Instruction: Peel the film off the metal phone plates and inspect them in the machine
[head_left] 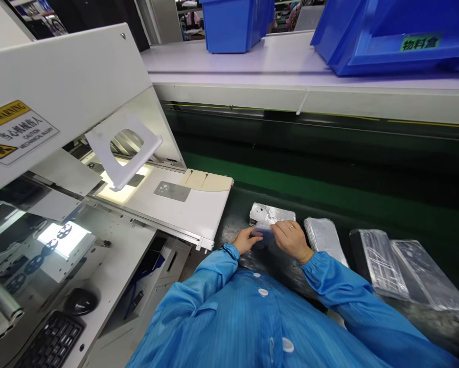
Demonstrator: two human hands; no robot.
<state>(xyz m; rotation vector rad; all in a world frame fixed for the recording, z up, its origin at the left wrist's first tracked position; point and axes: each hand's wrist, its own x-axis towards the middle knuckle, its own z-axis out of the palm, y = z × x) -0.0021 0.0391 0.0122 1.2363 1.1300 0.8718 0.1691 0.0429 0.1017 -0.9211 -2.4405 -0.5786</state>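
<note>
My left hand (246, 242) and my right hand (292, 240) are close together over the dark work surface (233, 220). Between them they pinch a thin, see-through panel (266, 234), shaped like a phone back cover film. Fingers of the left grip its left end, and those of the right its upper right edge. Just beyond, a stack of shiny phone-back-shaped panels (272, 213) with camera holes at its left end lies on the surface. My right hand partly covers the front of that stack. A plastic-wrapped pack (324, 236) lies right of my right hand.
Two more wrapped packs (383, 260) (431, 273) lie farther right. At left a machine (61, 82) with a warning label reaches out a white conveyor (199, 214), bearing a grey panel (171, 191). Blue bins (229, 25) stand on the shelf above. Keyboard (49, 340) and mouse (81, 301) sit lower left.
</note>
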